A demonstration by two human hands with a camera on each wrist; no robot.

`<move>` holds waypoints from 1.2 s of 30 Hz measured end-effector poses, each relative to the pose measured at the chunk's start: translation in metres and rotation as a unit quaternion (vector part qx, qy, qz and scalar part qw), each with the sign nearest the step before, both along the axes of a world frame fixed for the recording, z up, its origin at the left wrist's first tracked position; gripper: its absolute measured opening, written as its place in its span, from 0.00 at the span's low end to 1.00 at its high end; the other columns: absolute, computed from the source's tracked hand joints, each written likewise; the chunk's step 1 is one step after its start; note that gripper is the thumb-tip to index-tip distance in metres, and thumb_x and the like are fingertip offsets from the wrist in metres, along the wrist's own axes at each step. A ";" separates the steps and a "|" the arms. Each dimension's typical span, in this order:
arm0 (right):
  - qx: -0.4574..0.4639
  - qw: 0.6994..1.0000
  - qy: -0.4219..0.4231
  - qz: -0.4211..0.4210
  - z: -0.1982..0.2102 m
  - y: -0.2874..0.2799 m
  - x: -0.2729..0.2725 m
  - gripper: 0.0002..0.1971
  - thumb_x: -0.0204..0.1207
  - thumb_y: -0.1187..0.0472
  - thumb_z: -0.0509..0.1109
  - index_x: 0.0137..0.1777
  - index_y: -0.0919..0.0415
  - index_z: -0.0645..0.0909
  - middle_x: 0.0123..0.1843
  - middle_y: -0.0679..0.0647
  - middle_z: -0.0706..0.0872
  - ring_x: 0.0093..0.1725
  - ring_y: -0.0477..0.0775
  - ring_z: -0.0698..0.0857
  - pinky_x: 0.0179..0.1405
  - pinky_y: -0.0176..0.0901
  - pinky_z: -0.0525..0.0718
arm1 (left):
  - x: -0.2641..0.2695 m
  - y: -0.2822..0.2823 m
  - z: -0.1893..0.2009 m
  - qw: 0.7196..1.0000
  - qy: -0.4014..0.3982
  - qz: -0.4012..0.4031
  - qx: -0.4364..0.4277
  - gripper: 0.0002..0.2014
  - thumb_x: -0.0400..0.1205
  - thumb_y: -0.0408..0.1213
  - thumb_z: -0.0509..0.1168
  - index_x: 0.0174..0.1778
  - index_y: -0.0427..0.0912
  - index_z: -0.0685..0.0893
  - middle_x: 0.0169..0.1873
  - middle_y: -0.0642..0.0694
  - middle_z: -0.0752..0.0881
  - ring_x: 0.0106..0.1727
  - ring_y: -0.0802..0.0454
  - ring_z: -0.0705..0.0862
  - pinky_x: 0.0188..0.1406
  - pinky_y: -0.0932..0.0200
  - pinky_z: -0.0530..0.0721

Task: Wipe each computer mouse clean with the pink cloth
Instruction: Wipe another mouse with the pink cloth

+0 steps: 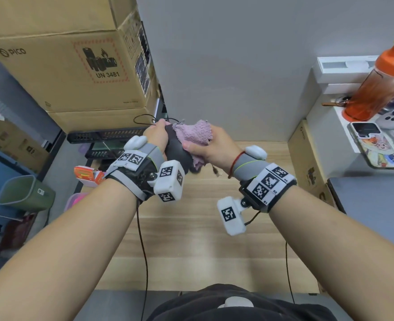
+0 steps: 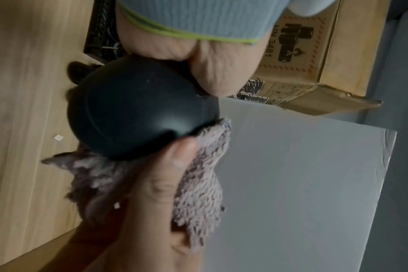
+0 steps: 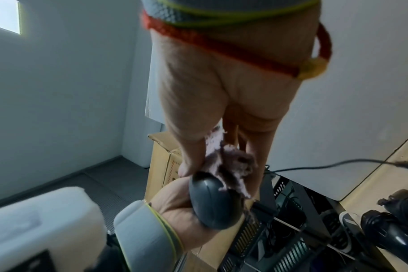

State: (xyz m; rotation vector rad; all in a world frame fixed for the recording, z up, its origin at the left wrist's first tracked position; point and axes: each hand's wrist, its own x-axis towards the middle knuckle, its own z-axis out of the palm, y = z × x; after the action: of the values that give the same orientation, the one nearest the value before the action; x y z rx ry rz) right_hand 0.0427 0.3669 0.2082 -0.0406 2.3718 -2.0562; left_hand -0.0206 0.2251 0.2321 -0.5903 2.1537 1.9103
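Observation:
Above the far part of the wooden table (image 1: 203, 239), my left hand (image 1: 160, 134) grips a dark grey computer mouse (image 1: 178, 152) and holds it tilted in the air. My right hand (image 1: 203, 148) holds the bunched pink cloth (image 1: 197, 133) against the mouse's right side and top, thumb on the mouse edge. The left wrist view shows the rounded mouse (image 2: 138, 114) with the cloth (image 2: 198, 184) behind it under the right thumb. In the right wrist view the cloth (image 3: 231, 162) lies over the mouse (image 3: 212, 200). Two more dark mice (image 3: 384, 230) lie on the table.
A large cardboard box (image 1: 59, 66) and a black rack (image 1: 108, 137) stand at the left. An orange bottle (image 1: 376, 84), a phone (image 1: 374, 147) and a white controller sit on a shelf at the right. A green bin (image 1: 24, 193) is on the floor.

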 end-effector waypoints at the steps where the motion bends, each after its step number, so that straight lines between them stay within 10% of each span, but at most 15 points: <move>1: -0.007 1.000 -0.014 0.013 0.001 -0.001 0.001 0.18 0.70 0.62 0.79 0.58 0.63 0.83 0.44 0.64 0.90 0.37 0.57 0.87 0.35 0.48 0.88 | -0.003 -0.002 -0.002 1.000 0.000 0.000 0.002 0.15 0.84 0.43 0.59 0.34 0.46 0.83 0.41 0.42 0.87 0.45 0.41 0.85 0.48 0.51 0.86; 5: 0.033 0.999 -0.024 -0.019 0.002 -0.003 -0.006 0.21 0.66 0.60 0.81 0.58 0.64 0.83 0.39 0.55 0.90 0.32 0.54 0.87 0.29 0.42 0.84 | -0.012 -0.005 -0.017 0.999 -0.030 -0.013 0.020 0.19 0.77 0.51 0.57 0.50 0.44 0.86 0.58 0.37 0.88 0.60 0.34 0.86 0.67 0.36 0.83; 8: 0.123 0.990 -0.008 -0.063 -0.001 -0.006 -0.011 0.22 0.56 0.51 0.83 0.51 0.54 0.86 0.46 0.48 0.92 0.48 0.51 0.90 0.51 0.50 0.88 | 0.003 0.003 -0.003 0.991 -0.087 -0.036 0.098 0.19 0.82 0.50 0.58 0.51 0.40 0.88 0.54 0.37 0.91 0.53 0.37 0.89 0.57 0.41 0.88; 13: 0.116 0.993 0.001 -0.025 0.003 -0.007 -0.009 0.15 0.65 0.47 0.79 0.38 0.59 0.87 0.36 0.56 0.91 0.35 0.49 0.87 0.39 0.48 0.85 | 0.015 0.005 0.004 0.953 -0.157 -0.140 0.217 0.28 0.83 0.54 0.63 0.70 0.34 0.84 0.63 0.33 0.86 0.51 0.37 0.87 0.49 0.46 0.88; 16: 0.069 0.994 0.025 -0.086 0.009 0.003 -0.015 0.22 0.76 0.52 0.72 0.34 0.74 0.80 0.29 0.61 0.78 0.31 0.52 0.73 0.32 0.50 0.72 | 0.021 0.005 0.008 0.936 -0.122 -0.158 0.291 0.21 0.86 0.48 0.59 0.62 0.33 0.85 0.56 0.34 0.86 0.43 0.43 0.87 0.44 0.55 0.85; 24: 0.159 0.979 0.122 -0.028 0.022 0.000 -0.007 0.08 0.70 0.61 0.75 0.48 0.52 0.83 0.42 0.43 0.85 0.39 0.42 0.80 0.45 0.35 0.79 | 0.029 0.019 0.019 0.892 -0.103 -0.235 0.372 0.37 0.86 0.66 0.45 0.50 0.35 0.86 0.41 0.36 0.91 0.42 0.42 0.92 0.39 0.49 0.92; 28: 0.218 0.964 0.151 0.026 0.027 0.001 0.001 0.06 0.69 0.61 0.77 0.46 0.55 0.87 0.38 0.43 0.86 0.42 0.42 0.84 0.47 0.27 0.77 | 0.022 0.013 0.016 0.923 -0.098 -0.158 0.337 0.37 0.87 0.64 0.51 0.32 0.33 0.83 0.30 0.36 0.86 0.32 0.43 0.89 0.36 0.50 0.92; 32: 0.401 0.909 0.052 0.097 0.029 0.021 0.003 0.05 0.71 0.62 0.76 0.45 0.57 0.89 0.30 0.44 0.81 0.36 0.48 0.78 0.34 0.29 0.74 | 0.007 0.000 0.008 0.961 -0.059 -0.069 0.262 0.24 0.83 0.61 0.63 0.37 0.42 0.82 0.33 0.40 0.84 0.30 0.44 0.84 0.36 0.52 0.88; 36: 0.291 0.952 0.039 -0.090 0.027 0.037 -0.006 0.03 0.72 0.61 0.76 0.44 0.54 0.86 0.32 0.41 0.80 0.38 0.48 0.78 0.40 0.36 0.71 | 0.006 -0.006 0.009 0.973 -0.041 -0.068 0.216 0.18 0.85 0.52 0.64 0.36 0.42 0.81 0.29 0.38 0.83 0.28 0.46 0.83 0.35 0.56 0.83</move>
State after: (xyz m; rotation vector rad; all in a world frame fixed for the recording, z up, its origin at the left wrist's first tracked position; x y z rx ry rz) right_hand 0.0368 0.4044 0.2350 0.1004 3.0242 -1.3367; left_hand -0.0149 0.2195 0.2414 -0.4145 1.6053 2.1386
